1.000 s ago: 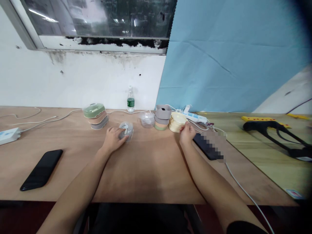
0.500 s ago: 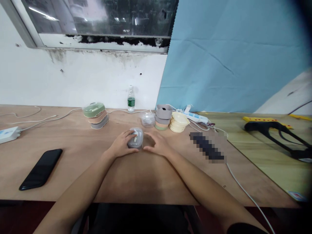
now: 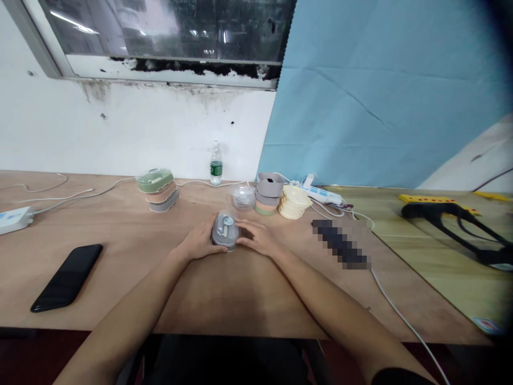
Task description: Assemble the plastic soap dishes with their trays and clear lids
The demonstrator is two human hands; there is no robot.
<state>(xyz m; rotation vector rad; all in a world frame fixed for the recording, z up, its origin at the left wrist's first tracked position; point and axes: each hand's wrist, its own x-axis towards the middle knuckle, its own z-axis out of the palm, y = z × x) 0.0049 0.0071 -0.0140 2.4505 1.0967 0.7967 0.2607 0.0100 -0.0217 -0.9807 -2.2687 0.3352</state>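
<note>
A small grey food container with a clear domed lid (image 3: 225, 231) stands on the table between my hands. My left hand (image 3: 201, 238) is curved round its left side, thumb along the near edge and fingers partly hidden behind it. From the other side my right hand (image 3: 259, 238) presses its fingertips and thumb against the container's right edge. Behind it are a stack of clear lids (image 3: 243, 197), a stack of grey, orange and green bowls (image 3: 267, 193) and nested cream bowls (image 3: 294, 203). Farther left, a stack of lidded containers (image 3: 158, 190) has a green one on top.
A black phone (image 3: 67, 278) lies at the left on the wooden table (image 3: 224, 299). A water bottle (image 3: 216, 164) stands by the wall. Power strips (image 3: 323, 194) and white cables lie at the back, a blurred-out dark object (image 3: 340, 244) at the right, with black straps (image 3: 452, 224) beyond.
My right hand has closed in from the right and now meets the container. The container is tilted differently, its lid facing me more. My left hand stays round it.
</note>
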